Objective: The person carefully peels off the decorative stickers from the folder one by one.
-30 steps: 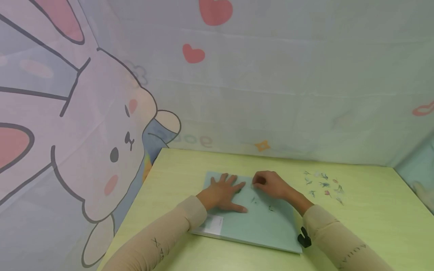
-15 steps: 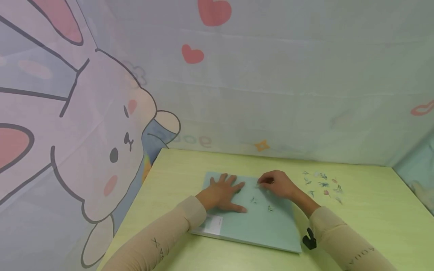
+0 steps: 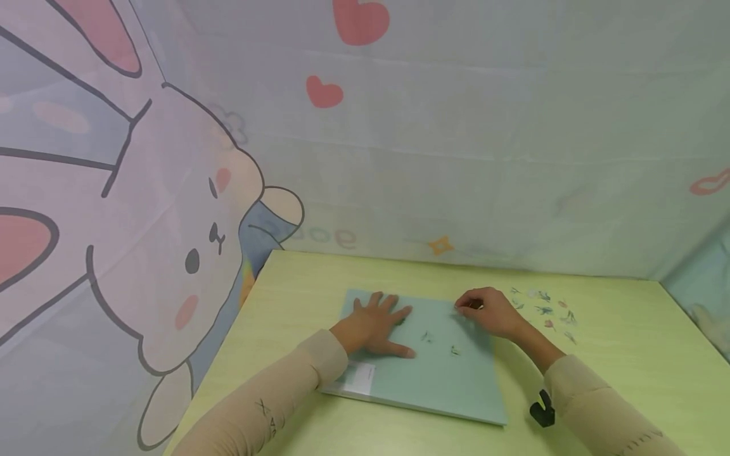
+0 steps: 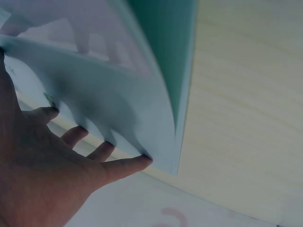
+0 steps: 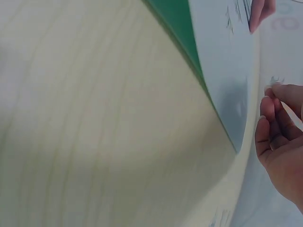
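Note:
My left hand [image 3: 379,324] lies with fingers spread on a pale green folder [image 3: 433,392], pressing its cover; the left wrist view shows the straight fingers on the sheet. Over the folder's far right corner, my right hand [image 3: 490,311] pinches a small sticker [image 5: 275,79] with a dark plant print between thumb and forefinger. Two little plant stickers, one [image 3: 426,337] near the middle and another [image 3: 454,350] to its right, lie on the cover. A green one [image 4: 49,99] shows beside the left fingers, partly hidden in the head view.
Several flower stickers [image 3: 544,310] are scattered on the yellow-green table [image 3: 621,354] right of the folder. A white label [image 3: 360,378] marks the folder's near left corner. A black clip-like piece [image 3: 543,408] hangs by the right sleeve. Behind the table hangs a printed cloth [image 3: 513,158].
My right hand has moved right across the folder's far part, toward its right corner, with the sticker pinched. The left hand has stayed in place.

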Tool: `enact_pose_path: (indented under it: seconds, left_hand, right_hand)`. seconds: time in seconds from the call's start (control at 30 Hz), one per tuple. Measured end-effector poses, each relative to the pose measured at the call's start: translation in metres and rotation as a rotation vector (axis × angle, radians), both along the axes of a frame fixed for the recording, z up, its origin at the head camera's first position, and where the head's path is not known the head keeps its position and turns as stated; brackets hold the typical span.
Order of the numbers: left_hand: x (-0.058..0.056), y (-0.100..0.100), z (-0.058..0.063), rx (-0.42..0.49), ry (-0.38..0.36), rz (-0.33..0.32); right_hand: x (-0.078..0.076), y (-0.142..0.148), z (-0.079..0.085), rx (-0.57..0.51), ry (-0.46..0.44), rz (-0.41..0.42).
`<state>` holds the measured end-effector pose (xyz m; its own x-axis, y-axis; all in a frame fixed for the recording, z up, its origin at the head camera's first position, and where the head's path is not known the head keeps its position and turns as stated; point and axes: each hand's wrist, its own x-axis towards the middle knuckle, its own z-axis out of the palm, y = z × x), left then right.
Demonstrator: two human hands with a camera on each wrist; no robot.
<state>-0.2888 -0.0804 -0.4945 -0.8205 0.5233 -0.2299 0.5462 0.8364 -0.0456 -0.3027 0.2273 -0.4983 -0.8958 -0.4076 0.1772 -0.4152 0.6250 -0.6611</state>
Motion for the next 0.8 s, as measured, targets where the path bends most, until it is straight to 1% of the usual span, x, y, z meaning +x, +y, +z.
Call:
enact_pose_path:
  seconds: [0.27,0.47,0.63,0.8]
  left_hand:
    - [0.001,0.0,0.002,0.009,-0.014,0.006]
    - [0.002,0.0,0.004,0.004,-0.019,0.01]
    - [0.002,0.0,0.005,0.006,-0.025,0.011]
    - [0.001,0.001,0.004,0.007,-0.022,0.015]
  right_hand:
    - [0.003,0.031,0.002,-0.061,-0.058,-0.055]
    - [0.009,0.049,0.009,-0.106,-0.087,-0.093]
    - [0.014,0.064,0.012,-0.102,-0.107,-0.123]
    - [0.015,0.08,0.012,-0.082,-0.103,-0.152]
